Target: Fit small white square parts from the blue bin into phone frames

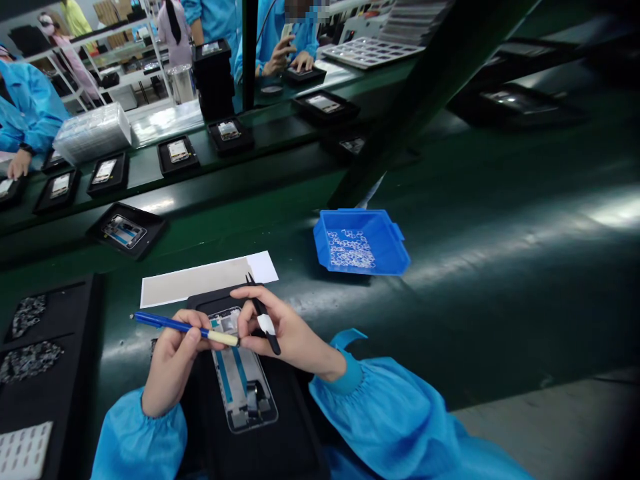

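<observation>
Blue bin (387, 243) of white rings (353, 253), black tray (295, 427) holding a phone frame (254, 373), our left hand (171, 353) pinching a pen (173, 325), our right hand (290, 333) at the pen's tip, loosely gripping tweezers (259, 308)

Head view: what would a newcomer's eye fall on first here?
Probably the bright blue bin of small pale pieces, on the dark green surface beyond the right hand. Next, the blue-and-cream pen-like tool in the left hand and the black tweezers in the right, near the top of a phone frame in a black tray.
</observation>
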Tool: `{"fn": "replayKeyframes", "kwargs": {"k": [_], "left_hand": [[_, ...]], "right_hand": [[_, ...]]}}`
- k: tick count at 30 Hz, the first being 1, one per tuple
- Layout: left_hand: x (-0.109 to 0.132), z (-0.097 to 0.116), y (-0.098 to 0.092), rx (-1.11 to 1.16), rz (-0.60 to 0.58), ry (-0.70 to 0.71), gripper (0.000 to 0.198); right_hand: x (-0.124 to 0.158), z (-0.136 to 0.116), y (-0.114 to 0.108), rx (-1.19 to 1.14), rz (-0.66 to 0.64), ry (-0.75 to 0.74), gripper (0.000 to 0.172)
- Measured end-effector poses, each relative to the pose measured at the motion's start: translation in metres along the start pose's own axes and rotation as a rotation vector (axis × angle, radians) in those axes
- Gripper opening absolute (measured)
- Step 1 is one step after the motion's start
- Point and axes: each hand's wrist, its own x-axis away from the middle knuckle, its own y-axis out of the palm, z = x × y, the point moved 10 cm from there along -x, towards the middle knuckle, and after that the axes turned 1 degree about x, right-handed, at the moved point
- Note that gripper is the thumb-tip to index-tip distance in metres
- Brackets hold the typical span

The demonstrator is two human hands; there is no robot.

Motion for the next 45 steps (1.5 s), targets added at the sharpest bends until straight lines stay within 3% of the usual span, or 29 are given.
{"fn": "replayKeyframes", "kwargs": {"k": [9, 16, 18, 21, 24, 25, 26, 29, 33, 35, 37, 39, 40, 43, 45], "left_hand": [[0.004, 0.003, -0.008, -0.075, 0.06, 0.102, 0.022], [0.011, 0.01, -0.029, -0.129, 0.28, 0.248, 0.021], [0.003, 0.025, -0.042, -0.122, 0.357, 0.272, 0.025], [-0.027, 0.039, -0.073, -0.071, 0.463, 0.153, 0.026], [-0.068, 0.033, -0.114, -0.009, 0.57, -0.084, 0.014], [-0.081, 0.032, -0.127, -0.002, 0.603, -0.124, 0.009], [-0.094, 0.031, -0.139, -0.001, 0.634, -0.155, 0.008], [-0.12, 0.028, -0.171, -0.006, 0.714, -0.198, 0.016], [-0.123, 0.04, -0.193, -0.043, 0.804, -0.14, 0.023], [-0.116, 0.048, -0.185, -0.083, 0.798, -0.099, 0.023], [-0.104, 0.049, -0.164, -0.122, 0.74, -0.076, 0.013], [-0.089, 0.047, -0.132, -0.191, 0.639, -0.05, 0.007], [-0.08, 0.045, -0.114, -0.25, 0.573, -0.023, 0.013], [-0.054, 0.048, -0.055, -0.541, 0.341, 0.148, 0.026], [-0.039, 0.049, -0.026, -0.724, 0.24, 0.249, 0.024]], "right_hand": [[0.005, -0.011, -0.005, 0.175, 0.13, -0.111, 0.05], [0.019, -0.032, -0.006, 0.424, 0.297, -0.296, 0.046], [0.027, -0.051, -0.026, 0.532, 0.391, -0.33, 0.043], [0.051, -0.095, -0.094, 0.861, 0.735, -0.305, 0.038], [0.073, -0.122, -0.173, 1.232, 1.023, -0.063, 0.04], [0.078, -0.126, -0.192, 1.344, 1.06, 0.027, 0.036], [0.077, -0.125, -0.205, 1.447, 1.017, 0.093, 0.039], [0.079, -0.118, -0.217, 1.585, 0.901, 0.139, 0.053], [0.102, -0.125, -0.19, 1.425, 1.002, -0.112, 0.039], [0.11, -0.124, -0.173, 1.27, 1.031, -0.214, 0.03], [0.103, -0.111, -0.156, 1.142, 0.962, -0.216, 0.027], [0.084, -0.091, -0.137, 1.036, 0.819, -0.177, 0.025], [0.073, -0.08, -0.126, 0.999, 0.735, -0.162, 0.024], [0.036, -0.049, -0.089, 0.959, 0.467, -0.126, 0.024], [0.017, -0.034, -0.064, 0.98, 0.314, -0.142, 0.026]]}}
